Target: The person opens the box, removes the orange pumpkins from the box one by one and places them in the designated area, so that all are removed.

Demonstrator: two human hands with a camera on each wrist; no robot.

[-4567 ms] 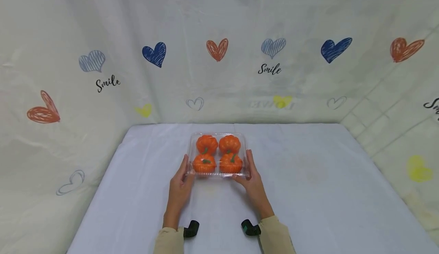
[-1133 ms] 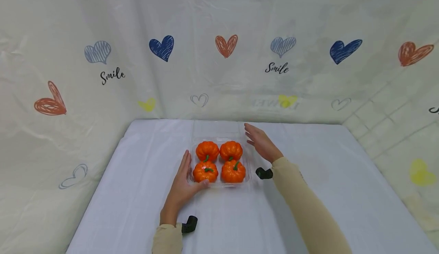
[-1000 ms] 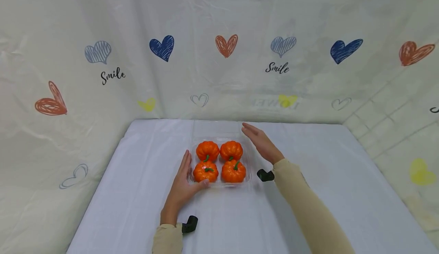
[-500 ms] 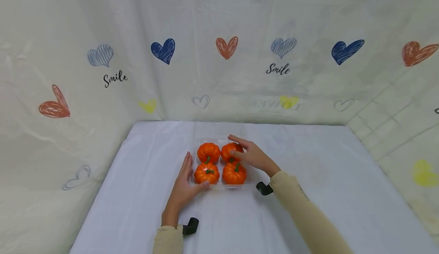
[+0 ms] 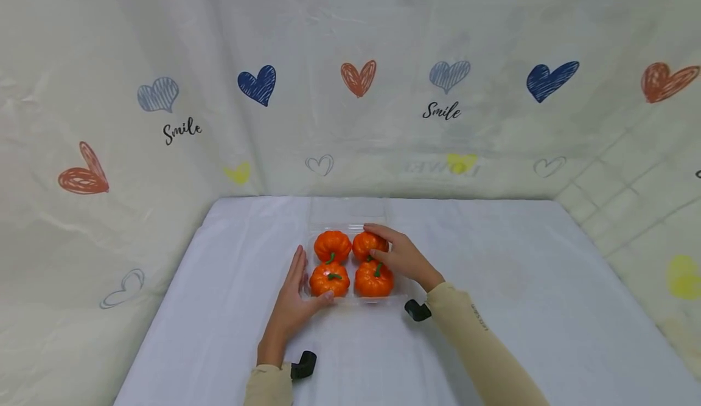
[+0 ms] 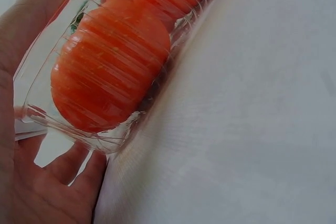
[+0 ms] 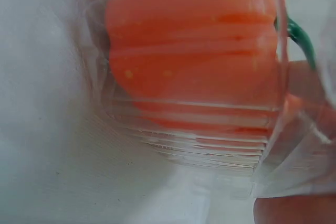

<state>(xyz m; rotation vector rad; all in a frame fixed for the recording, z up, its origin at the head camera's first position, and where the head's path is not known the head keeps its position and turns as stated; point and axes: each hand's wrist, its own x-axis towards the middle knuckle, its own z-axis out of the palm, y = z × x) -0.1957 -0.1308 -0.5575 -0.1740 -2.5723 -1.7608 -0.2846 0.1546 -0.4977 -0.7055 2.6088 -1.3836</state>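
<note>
Several small orange pumpkins with green stems sit in a clear plastic clamshell box (image 5: 372, 301), its lid (image 5: 347, 210) folded back behind it. My left hand (image 5: 290, 305) holds the box's near left corner, thumb over the front rim and fingers along the left side. In the left wrist view, the near left pumpkin (image 6: 110, 66) shows through the ribbed wall. My right hand (image 5: 403, 258) grips the far right pumpkin (image 5: 366, 245), fingers behind it and thumb in front. The near right pumpkin (image 5: 374, 280) lies below that thumb; the far left pumpkin (image 5: 332, 246) is untouched.
A white cloth (image 5: 493, 333) covers the table under the box. Behind it hangs a pale curtain (image 5: 306, 120) printed with hearts. A black wrist camera (image 5: 303, 364) is strapped at my left sleeve, another black camera (image 5: 418, 310) at my right.
Earlier both hands held the closed box; its lid is now folded back. My right hand has moved left from beside the lid onto the far right pumpkin. The left hand stays at the box.
</note>
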